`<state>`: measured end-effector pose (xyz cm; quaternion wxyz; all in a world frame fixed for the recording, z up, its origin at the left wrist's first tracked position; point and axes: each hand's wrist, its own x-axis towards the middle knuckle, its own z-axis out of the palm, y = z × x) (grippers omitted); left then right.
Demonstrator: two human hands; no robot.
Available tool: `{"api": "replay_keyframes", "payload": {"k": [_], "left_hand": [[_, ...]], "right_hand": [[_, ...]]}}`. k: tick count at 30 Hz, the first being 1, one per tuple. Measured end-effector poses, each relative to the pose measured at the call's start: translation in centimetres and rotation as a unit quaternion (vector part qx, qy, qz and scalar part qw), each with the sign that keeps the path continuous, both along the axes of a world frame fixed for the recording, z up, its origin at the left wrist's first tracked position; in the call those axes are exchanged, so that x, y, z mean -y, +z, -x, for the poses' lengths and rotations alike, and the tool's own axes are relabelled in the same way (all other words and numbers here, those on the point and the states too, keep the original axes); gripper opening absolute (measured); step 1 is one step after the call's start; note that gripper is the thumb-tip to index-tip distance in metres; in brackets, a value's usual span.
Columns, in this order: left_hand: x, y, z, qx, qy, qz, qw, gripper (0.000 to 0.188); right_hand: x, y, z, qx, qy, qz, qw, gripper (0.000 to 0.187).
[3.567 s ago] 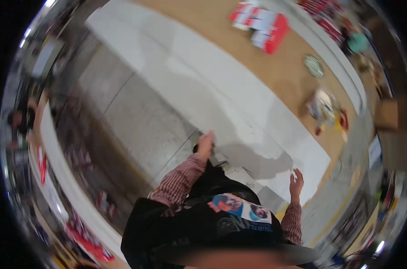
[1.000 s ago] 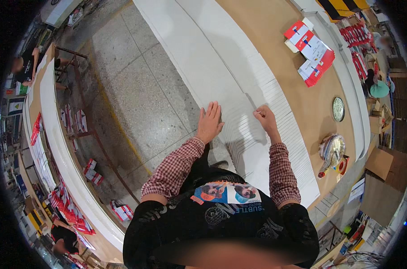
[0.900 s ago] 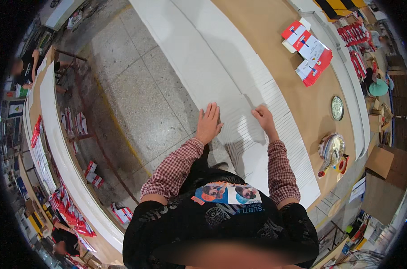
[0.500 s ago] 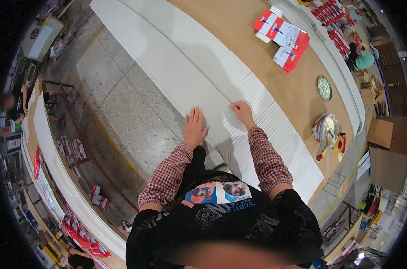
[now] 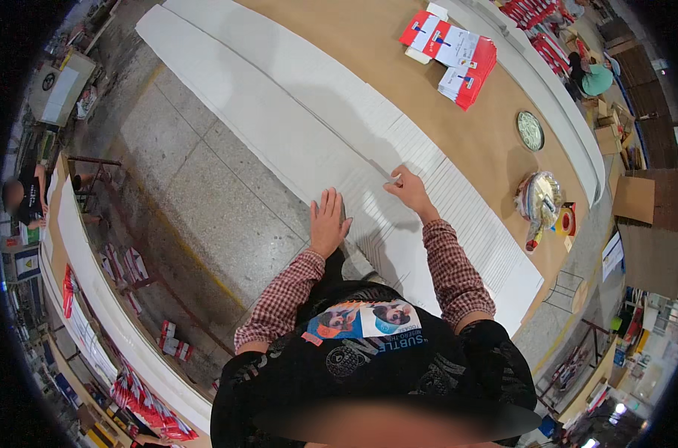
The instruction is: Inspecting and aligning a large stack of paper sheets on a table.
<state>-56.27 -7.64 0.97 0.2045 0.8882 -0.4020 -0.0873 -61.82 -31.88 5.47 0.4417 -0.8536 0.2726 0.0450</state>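
Note:
My left hand (image 5: pixel 326 224) lies flat, fingers stretched out, on the near-left edge of long white sheets (image 5: pixel 279 123) that overlap in a fanned, stepped spread. My right hand (image 5: pixel 412 193) is bent over the same sheets, to the right of the left hand. Its thumb and forefinger come together in a pinch; whatever is between them, if anything, is too small to make out. A thin dark line (image 5: pixel 279 84) runs lengthwise along the sheets and reaches the right fingertips. Whether it is a cord or a sheet's edge I cannot tell.
On the brown tabletop (image 5: pixel 339 30) to the right sit red-and-white printed cartons (image 5: pixel 458 56), a round tin (image 5: pixel 530 131) and a clear plastic-wrapped bundle (image 5: pixel 539 201). Concrete floor (image 5: pixel 197 164) lies left of the table. A person (image 5: pixel 29 196) stands at another bench, far left.
The view has shifted slightly. My right hand's fingers have gone from a tight curl to a pinch with the forefinger reaching out. My left hand stays flat on the sheets.

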Motion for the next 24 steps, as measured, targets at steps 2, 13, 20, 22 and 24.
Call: {"api": "replay_keyframes", "payload": {"k": [2, 13, 20, 22, 24], "left_hand": [[0.0, 0.3, -0.2, -0.012, -0.016, -0.029, 0.999, 0.070], [0.1, 0.8, 0.0, -0.004, -0.024, -0.041, 0.999, 0.071], [0.0, 0.7, -0.1, 0.001, -0.018, -0.032, 0.999, 0.071], [0.2, 0.7, -0.1, 0.012, -0.024, -0.026, 0.999, 0.071], [0.2, 0.7, -0.1, 0.026, -0.029, -0.020, 0.999, 0.071]], "right_hand": [[0.0, 0.2, -0.1, 0.008, -0.003, 0.011, 1.000, 0.037], [0.0, -5.1, -1.1, -0.012, 0.018, 0.025, 0.999, 0.045], [-0.3, -5.7, -1.2, 0.046, 0.022, 0.047, 0.998, 0.042], [-0.3, -5.7, -1.1, 0.059, 0.022, 0.062, 0.996, 0.042], [-0.3, -5.5, -1.0, 0.071, 0.008, 0.045, 0.996, 0.043]]}}
